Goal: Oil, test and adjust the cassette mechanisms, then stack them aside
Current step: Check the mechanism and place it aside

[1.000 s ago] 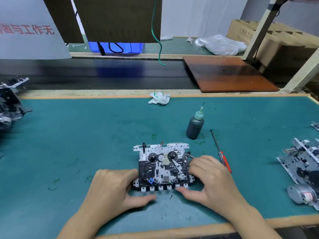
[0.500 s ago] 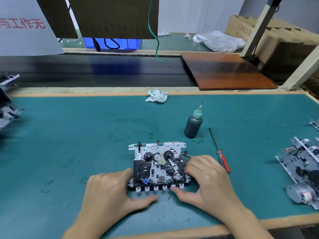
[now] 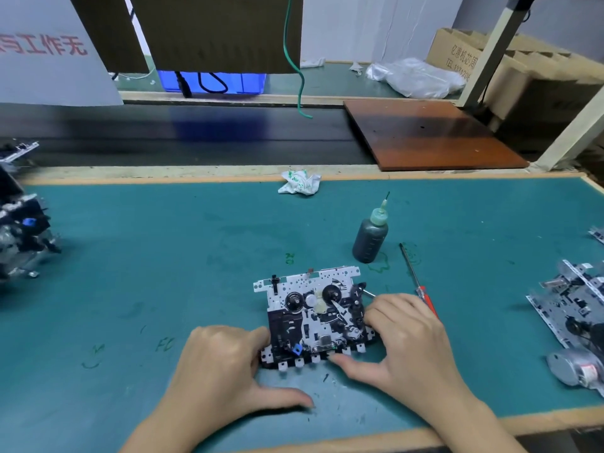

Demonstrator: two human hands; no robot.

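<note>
A cassette mechanism [image 3: 313, 313], white metal with black parts and two reels, lies flat on the green mat near the front edge. My left hand [image 3: 225, 371] holds its left side with curled fingers, the thumb stretched out on the mat below it. My right hand [image 3: 405, 341] grips its right side, fingers curled over the right edge and the thumb against the front row of tabs. A dark oil bottle [image 3: 371, 235] with a green needle tip stands just behind it. A red-handled screwdriver [image 3: 418, 284] lies beside my right hand.
More mechanisms lie at the right edge [image 3: 578, 318] and in a pile at the left edge [image 3: 19, 233]. A crumpled white wrapper [image 3: 299, 182] sits at the mat's far edge. A brown board [image 3: 428, 135] lies beyond, with cardboard boxes [image 3: 510, 67] behind it.
The view has shifted slightly. My left thumb has moved away from the mechanism's front tabs, farther down onto the mat. Both hands stay on the mechanism.
</note>
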